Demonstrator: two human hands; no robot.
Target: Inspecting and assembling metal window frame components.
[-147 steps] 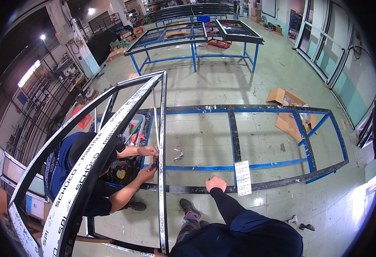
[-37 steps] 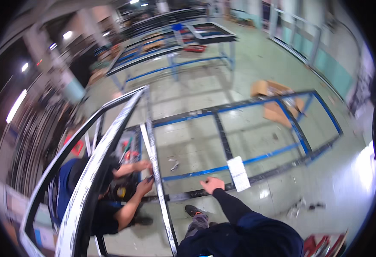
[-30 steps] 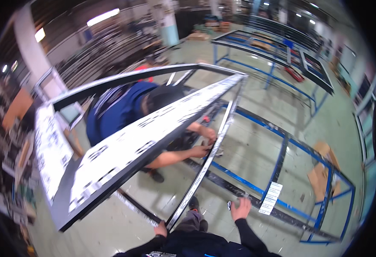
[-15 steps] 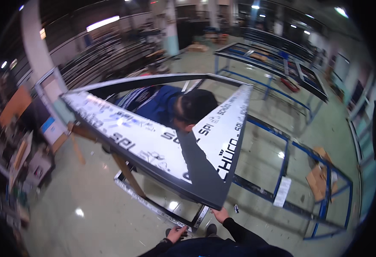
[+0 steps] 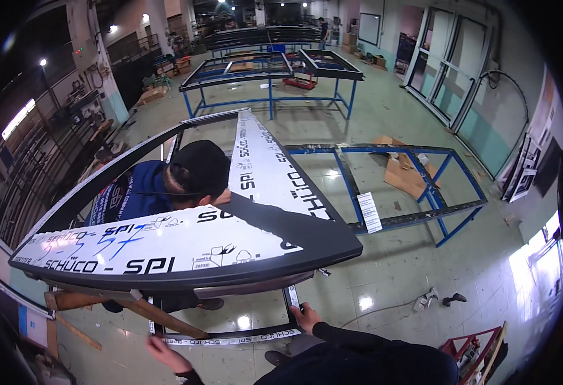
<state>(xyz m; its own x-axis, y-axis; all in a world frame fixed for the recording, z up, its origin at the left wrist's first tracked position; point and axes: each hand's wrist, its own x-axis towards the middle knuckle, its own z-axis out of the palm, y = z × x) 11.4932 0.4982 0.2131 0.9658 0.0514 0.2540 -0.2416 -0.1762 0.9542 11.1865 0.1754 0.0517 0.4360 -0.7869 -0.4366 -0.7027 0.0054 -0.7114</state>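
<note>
A large dark frame [image 5: 275, 234] with white printed protective film lies across the middle, its near right corner pointing towards me. Under its near edge is a smaller dark frame [image 5: 243, 338], also edged with white film. My right hand [image 5: 307, 318] has its fingers curled on the side of this smaller frame, near its right corner. My left hand [image 5: 168, 354] is near the smaller frame's left corner, fingers stretched out and holding nothing I can see. Another person [image 5: 146, 186] in a blue top bends inside the large frame's opening, their hands hidden.
A wooden beam [image 5: 172, 317] slants under the large frame. To the right stands a blue metal stand [image 5: 445, 224] with cardboard [image 5: 406, 176] by it. Farther back is a blue-legged table [image 5: 268, 96] with frames. A red tool rack [image 5: 470, 356] sits at lower right.
My view has swung to the right. My right hand has gone from the large frame's corner to the smaller frame's side. My left hand has moved left, off the smaller frame's corner.
</note>
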